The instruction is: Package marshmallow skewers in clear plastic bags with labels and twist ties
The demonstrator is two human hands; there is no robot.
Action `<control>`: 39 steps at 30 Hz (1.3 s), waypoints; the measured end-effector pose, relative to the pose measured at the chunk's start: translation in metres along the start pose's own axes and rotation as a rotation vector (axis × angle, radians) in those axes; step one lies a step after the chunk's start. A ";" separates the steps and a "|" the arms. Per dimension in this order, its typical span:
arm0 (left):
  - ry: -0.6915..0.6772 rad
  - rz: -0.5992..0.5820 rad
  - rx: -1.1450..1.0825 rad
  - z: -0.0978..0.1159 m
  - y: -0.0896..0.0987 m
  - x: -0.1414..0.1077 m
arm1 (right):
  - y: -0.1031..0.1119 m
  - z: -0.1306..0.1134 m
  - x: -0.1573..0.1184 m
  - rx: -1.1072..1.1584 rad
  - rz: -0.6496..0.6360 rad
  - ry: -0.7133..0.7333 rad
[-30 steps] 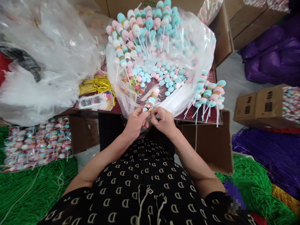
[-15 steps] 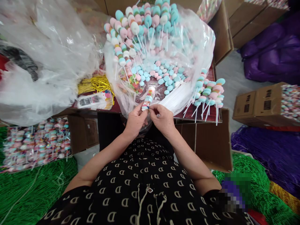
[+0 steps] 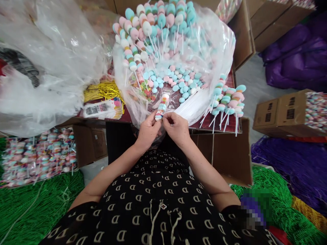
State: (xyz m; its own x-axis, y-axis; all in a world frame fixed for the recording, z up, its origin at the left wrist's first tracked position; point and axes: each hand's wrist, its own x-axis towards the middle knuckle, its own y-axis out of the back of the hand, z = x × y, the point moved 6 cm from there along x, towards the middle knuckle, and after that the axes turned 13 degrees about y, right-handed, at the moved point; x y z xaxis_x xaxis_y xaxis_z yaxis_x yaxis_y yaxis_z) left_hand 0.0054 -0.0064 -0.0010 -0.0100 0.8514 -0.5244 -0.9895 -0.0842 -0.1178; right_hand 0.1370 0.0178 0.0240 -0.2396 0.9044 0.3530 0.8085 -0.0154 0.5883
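A marshmallow-like candy skewer [image 3: 162,104] in a clear printed bag points away from me at the near edge of the table. My left hand [image 3: 148,130] is closed around its lower end, thumb on top. Beside it, my right hand [image 3: 177,128] pinches at the base of the skewer; what lies between those fingertips is too small to make out. The skewer's stick is hidden by my hands. Just beyond are loose pastel candies [image 3: 182,83] and colourful candy rings [image 3: 147,93] in a big clear plastic bag [image 3: 222,41].
White sticks [image 3: 191,109] lie right of the skewer. Gold twist ties [image 3: 104,90] and printed bags [image 3: 103,109] are at the left. Finished skewers stand behind [image 3: 160,22], and more lie at the right edge [image 3: 227,100]. A box of wrapped skewers [image 3: 42,154] sits lower left.
Both hands stay in nearly the same place, the left still on the bagged skewer and the right pinching at its base. The view has shifted very slightly.
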 end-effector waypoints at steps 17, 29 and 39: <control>0.214 -0.239 -0.231 -0.009 -0.009 0.002 | 0.000 -0.006 -0.005 -0.125 0.058 0.201; 0.202 -0.228 -0.369 -0.003 -0.012 -0.003 | 0.005 -0.011 -0.006 -0.170 0.129 0.393; 0.058 -0.027 -0.137 -0.003 -0.002 0.000 | 0.013 -0.009 -0.009 -0.034 0.172 0.309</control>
State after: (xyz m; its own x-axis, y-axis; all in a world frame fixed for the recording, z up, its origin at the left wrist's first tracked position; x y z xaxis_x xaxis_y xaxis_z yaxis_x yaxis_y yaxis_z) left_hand 0.0082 -0.0078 -0.0036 0.0283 0.8231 -0.5673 -0.9602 -0.1354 -0.2444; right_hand 0.1447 0.0056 0.0349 -0.2567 0.7158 0.6495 0.8343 -0.1752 0.5228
